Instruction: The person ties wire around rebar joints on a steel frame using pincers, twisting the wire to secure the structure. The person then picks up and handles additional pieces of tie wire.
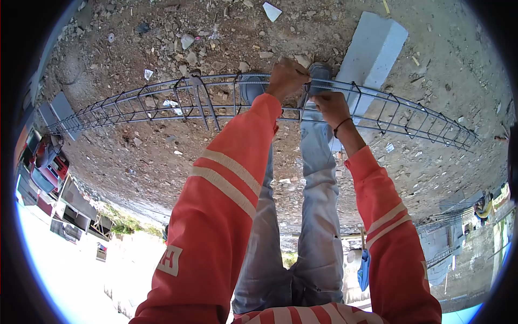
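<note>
A long rebar cage [232, 110] of thin bars and square stirrups stretches across the view in front of my feet. My left hand [288, 78] is closed at its far bar, with the fingertips turned toward a stirrup joint. Just right and nearer, my right hand [332, 108] has its fingers pinched together by the same joint. What either hand holds is too small to make out. A pair of pincers [204, 102] hangs over the bars left of my hands, handles pointing toward me.
A grey concrete block [372, 51] lies under the cage on the right, and another grey block [62, 110] is under its left end. Stones and paper scraps litter the dirt ground [135, 156]. My shoes [253, 86] are beneath the cage.
</note>
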A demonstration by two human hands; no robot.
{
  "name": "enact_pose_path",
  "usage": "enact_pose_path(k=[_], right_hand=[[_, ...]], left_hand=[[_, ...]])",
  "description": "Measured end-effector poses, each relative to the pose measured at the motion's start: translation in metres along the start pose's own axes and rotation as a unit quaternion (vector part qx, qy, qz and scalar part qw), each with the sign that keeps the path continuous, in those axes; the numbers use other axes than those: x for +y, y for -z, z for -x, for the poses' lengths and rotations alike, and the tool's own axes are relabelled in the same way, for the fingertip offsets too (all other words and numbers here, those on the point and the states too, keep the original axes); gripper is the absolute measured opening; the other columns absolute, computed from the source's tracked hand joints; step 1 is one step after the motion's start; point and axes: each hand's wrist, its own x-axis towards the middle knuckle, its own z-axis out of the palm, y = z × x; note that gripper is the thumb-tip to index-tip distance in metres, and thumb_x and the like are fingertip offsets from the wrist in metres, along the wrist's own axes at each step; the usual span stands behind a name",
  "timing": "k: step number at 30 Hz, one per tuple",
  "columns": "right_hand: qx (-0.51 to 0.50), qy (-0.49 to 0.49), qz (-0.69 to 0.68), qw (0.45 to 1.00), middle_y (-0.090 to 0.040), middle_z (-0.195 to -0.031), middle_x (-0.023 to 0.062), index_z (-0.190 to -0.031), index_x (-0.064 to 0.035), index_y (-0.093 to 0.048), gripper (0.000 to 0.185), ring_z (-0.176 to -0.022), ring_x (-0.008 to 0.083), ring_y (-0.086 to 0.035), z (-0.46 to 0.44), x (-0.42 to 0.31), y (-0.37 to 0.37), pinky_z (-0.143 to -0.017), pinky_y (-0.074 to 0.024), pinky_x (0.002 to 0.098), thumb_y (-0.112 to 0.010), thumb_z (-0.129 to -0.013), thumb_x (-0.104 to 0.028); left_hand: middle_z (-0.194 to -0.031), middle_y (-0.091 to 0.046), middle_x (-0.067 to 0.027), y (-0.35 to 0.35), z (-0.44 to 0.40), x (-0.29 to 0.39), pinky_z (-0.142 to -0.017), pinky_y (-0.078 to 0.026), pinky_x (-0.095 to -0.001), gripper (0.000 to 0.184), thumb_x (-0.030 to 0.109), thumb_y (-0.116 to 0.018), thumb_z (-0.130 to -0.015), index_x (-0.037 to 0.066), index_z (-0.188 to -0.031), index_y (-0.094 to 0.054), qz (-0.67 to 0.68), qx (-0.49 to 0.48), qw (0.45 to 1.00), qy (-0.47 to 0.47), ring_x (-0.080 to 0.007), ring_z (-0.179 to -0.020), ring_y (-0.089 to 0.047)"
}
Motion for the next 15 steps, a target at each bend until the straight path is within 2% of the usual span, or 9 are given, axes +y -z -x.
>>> enact_pose_path(k=[1,2,3,5,6,8,12,14,15], right_hand=[[-0.006,0.066,0.143,0.988,-0.067,-0.066,0.0142,-0.078,-0.0045,-0.074,0.021,-0.061,0.0276,-0.066,0.002,-0.013,0.007,-0.057,-0.0482,0.0382,-0.064,-0.082,-0.022],[0.005,0.090,0.199,0.976,-0.068,-0.074,0.0169,-0.081,-0.0083,-0.074,0.017,-0.073,0.0354,-0.068,0.006,-0.026,0.012,-0.064,-0.0515,0.0433,-0.064,-0.082,-0.022],[0.004,0.091,0.198,0.976,-0.068,-0.074,0.0169,-0.081,-0.0083,-0.074,0.017,-0.073,0.0354,-0.068,0.005,-0.031,0.014,-0.064,-0.0515,0.0433,-0.064,-0.082,-0.022],[0.032,0.185,0.334,0.924,-0.068,-0.078,0.0167,-0.083,-0.0105,-0.073,0.015,-0.078,0.0379,-0.066,0.000,-0.040,0.017,-0.069,-0.0527,0.0464,-0.064,-0.083,-0.023],[0.031,0.185,0.334,0.924,-0.068,-0.078,0.0167,-0.083,-0.0105,-0.073,0.015,-0.078,0.0379,-0.066,-0.003,-0.044,0.020,-0.069,-0.0527,0.0464,-0.064,-0.083,-0.023],[0.028,0.213,0.379,0.900,-0.069,-0.082,0.0160,-0.085,-0.0131,-0.073,0.012,-0.079,0.0386,-0.066,-0.009,-0.050,0.026,-0.072,-0.0531,0.0480,-0.065,-0.084,-0.022],[0.019,0.238,0.377,0.895,-0.068,-0.080,0.0162,-0.088,-0.0094,-0.072,0.015,-0.076,0.0379,-0.065,-0.025,-0.041,0.029,-0.070,-0.0514,0.0470,-0.065,-0.084,-0.022],[0.075,0.312,0.378,0.868,-0.070,-0.082,0.0150,-0.086,-0.0127,-0.074,0.010,-0.083,0.0367,-0.067,-0.043,-0.025,0.027,-0.074,-0.0531,0.0473,-0.067,-0.083,-0.019],[0.076,0.311,0.378,0.869,-0.070,-0.082,0.0150,-0.086,-0.0127,-0.074,0.010,-0.083,0.0367,-0.067,-0.047,-0.026,0.028,-0.074,-0.0531,0.0473,-0.067,-0.083,-0.019]], left_hand=[[-0.080,-0.074,-0.0086,0.002,0.004,0.005,-0.076,-0.057,-0.0340,0.017,0.022,-0.080,-0.064,0.013,-0.078,-0.078,-0.007,-0.014,1.000,0.004,-0.0259,-0.074,-0.071],[-0.080,-0.074,-0.0081,0.005,0.006,0.011,-0.077,-0.058,-0.0344,0.016,0.023,-0.080,-0.064,0.014,-0.077,-0.078,-0.015,-0.027,0.999,0.007,-0.0260,-0.074,-0.071],[-0.080,-0.074,-0.0081,0.003,0.005,0.008,-0.077,-0.058,-0.0344,0.016,0.023,-0.080,-0.064,0.014,-0.077,-0.078,-0.016,-0.027,0.999,0.007,-0.0260,-0.074,-0.071],[-0.078,-0.073,-0.0077,-0.004,0.004,0.002,-0.076,-0.058,-0.0351,0.013,0.025,-0.080,-0.064,0.015,-0.072,-0.078,-0.016,0.000,1.000,0.006,-0.0263,-0.075,-0.071],[-0.078,-0.073,-0.0077,-0.006,0.004,0.003,-0.076,-0.058,-0.0351,0.013,0.025,-0.080,-0.064,0.015,-0.072,-0.078,-0.016,0.000,1.000,0.007,-0.0263,-0.075,-0.071],[-0.082,-0.075,-0.0016,-0.009,0.004,0.006,-0.074,-0.058,-0.0293,0.013,0.025,-0.080,-0.068,0.015,-0.076,-0.078,-0.117,0.024,0.993,-0.012,-0.0194,-0.074,-0.072],[-0.080,-0.074,-0.0011,-0.010,0.007,0.008,-0.073,-0.058,-0.0301,0.012,0.026,-0.081,-0.067,0.017,-0.075,-0.078,-0.095,0.027,0.995,-0.011,-0.0193,-0.073,-0.072],[-0.079,-0.074,-0.0015,-0.008,0.006,0.005,-0.072,-0.058,-0.0301,0.012,0.026,-0.080,-0.068,0.017,-0.076,-0.078,-0.151,0.020,0.987,-0.051,-0.0186,-0.072,-0.072],[-0.079,-0.074,-0.0015,-0.007,0.008,0.006,-0.072,-0.058,-0.0301,0.012,0.026,-0.080,-0.068,0.017,-0.076,-0.078,-0.150,0.018,0.987,-0.052,-0.0186,-0.072,-0.072]])
